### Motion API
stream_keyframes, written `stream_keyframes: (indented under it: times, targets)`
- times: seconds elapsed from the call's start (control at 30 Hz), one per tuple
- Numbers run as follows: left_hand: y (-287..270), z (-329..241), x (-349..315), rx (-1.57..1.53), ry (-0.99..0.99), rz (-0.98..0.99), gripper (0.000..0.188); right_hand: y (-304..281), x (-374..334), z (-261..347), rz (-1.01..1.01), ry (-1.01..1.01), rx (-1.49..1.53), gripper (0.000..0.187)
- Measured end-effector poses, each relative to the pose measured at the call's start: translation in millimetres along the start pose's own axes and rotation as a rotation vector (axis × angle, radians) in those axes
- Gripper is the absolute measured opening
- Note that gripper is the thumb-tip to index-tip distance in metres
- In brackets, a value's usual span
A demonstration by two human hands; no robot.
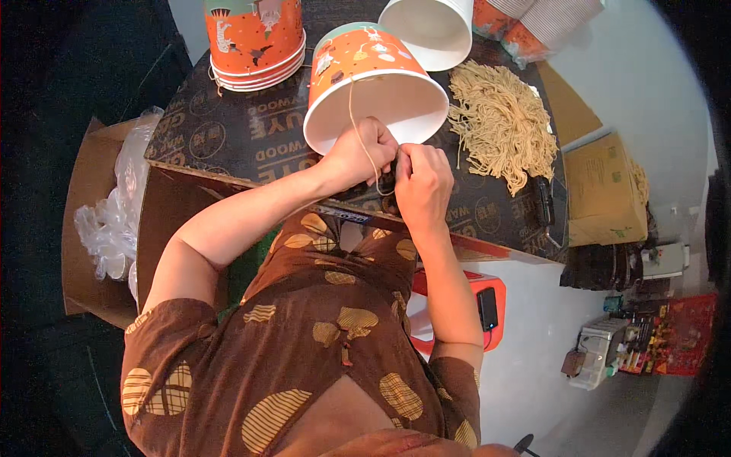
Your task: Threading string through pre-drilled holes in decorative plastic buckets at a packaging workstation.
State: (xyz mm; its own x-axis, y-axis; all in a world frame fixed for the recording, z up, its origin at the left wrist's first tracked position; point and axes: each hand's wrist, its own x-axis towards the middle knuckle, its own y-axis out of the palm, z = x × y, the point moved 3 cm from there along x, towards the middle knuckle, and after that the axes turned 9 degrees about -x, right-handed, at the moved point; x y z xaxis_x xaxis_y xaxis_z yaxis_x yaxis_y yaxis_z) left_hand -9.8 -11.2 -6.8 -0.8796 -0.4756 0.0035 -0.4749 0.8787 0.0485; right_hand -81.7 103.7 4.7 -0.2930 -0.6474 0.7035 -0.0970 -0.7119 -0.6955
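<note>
Gripping a cord (364, 137) (bucket (373, 84) tilted), both hands (358, 152) work over a dark board (228, 129).

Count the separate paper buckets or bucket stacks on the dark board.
3, perhaps more. An orange paper bucket tipped on its side at the hands; a nested orange stack behind-left; a white-lined bucket behind. More striped cups at the top edge are cut off.

Paper bucket (365, 84): orange printed outside with slight sheen, plain white matt inside. Thin string (356, 122) at rim: pale, fibrous twine. String pile (502, 122): tan, rough, frizzy. Tabletop (228, 137): dark film-faced plywood, smooth, low gloss. Cardboard box (605, 190): brown, matt. Clear plastic cups (114, 221): glossy, crinkled wrap. Stool (495, 293): orange plastic, smooth.
</note>
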Motion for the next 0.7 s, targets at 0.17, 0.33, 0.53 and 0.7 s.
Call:
stream_keyframes:
  times: [0.17,0.33,0.53,0.7]
  targets:
    - [-0.2,1.9,1.7,-0.074,-0.013,-0.03,0.016,-0.9,-1.9,3.1,0.011,0.003,0.017,0.01]
    - [-1.4,4.1,2.7,-0.127,-0.02,-0.004,0.018,2.5,-3.6,1.3,0.033,-0.008,-0.007,0.015]
    - [-1.4,0.5,1.5,-0.171,-0.016,0.019,0.024,1.0,-3.3,1.2,0.034,-0.014,-0.021,0.013]
    - [-0.7,-6.0,-2.3,-0.072,0.008,0.106,0.025,1.4,-3.0,-0.3,0.028,-0.01,-0.026,0.013]
